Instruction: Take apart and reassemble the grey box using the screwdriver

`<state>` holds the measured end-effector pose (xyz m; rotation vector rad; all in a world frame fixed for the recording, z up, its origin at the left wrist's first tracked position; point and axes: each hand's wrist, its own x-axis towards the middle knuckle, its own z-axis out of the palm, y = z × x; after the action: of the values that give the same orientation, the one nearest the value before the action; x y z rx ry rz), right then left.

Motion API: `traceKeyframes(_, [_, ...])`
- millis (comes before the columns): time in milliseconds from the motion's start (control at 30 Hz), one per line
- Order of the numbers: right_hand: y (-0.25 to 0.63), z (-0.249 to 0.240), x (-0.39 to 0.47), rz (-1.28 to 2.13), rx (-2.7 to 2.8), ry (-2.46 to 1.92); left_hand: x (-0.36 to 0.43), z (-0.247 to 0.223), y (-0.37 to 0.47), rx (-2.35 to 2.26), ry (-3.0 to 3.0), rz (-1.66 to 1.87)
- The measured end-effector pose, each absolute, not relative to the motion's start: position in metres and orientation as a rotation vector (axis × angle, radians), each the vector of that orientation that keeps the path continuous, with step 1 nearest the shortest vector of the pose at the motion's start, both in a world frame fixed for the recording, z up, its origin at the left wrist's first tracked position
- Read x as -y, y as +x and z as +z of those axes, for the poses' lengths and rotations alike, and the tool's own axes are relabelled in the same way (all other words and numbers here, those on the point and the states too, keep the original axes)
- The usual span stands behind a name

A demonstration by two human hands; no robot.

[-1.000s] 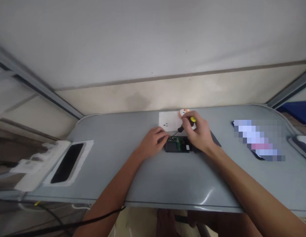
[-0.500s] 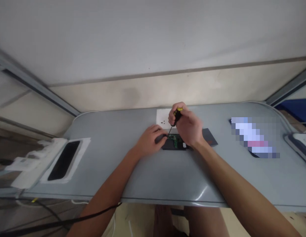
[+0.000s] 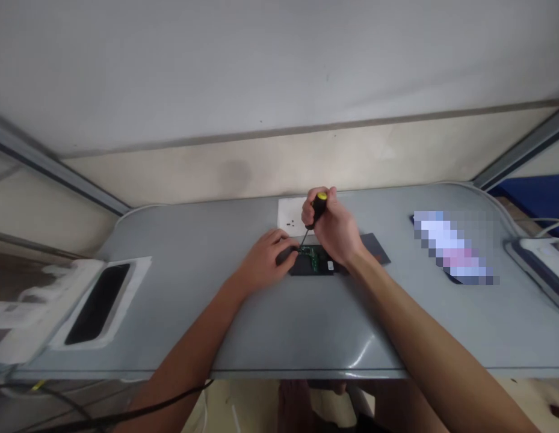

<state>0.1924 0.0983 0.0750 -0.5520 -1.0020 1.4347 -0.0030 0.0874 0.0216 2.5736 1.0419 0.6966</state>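
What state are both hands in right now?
Left hand: closed on the left end of the black device.
Right hand: closed, holding the screwdriver.

No readable lettering, numbers or signs.

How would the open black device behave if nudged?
The black device would likely slide rather than tip, lying low and flat on the table. The left hand at its end may check that. Its exposed green circuit board looks fragile, so pressure there could do harm.
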Motion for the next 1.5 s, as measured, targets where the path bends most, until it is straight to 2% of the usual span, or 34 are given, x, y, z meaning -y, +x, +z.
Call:
traceKeyframes(933, [0.199, 0.072, -0.103, 1.423, 0.946, -0.520, -0.087, 0.021, -0.004, -1.097, 2.514, 0.610])
traceKeyframes(1200, [0.194, 0.068, -0.102, 1.461, 0.784, -0.472, -0.087, 0.023, -0.003, -1.095, 2.505, 0.607])
traceKeyframes(1500, [0.197, 0.075, -0.099, 1.457, 0.961, -0.522, -0.087, 0.022, -0.003, -1.097, 2.503, 0.606])
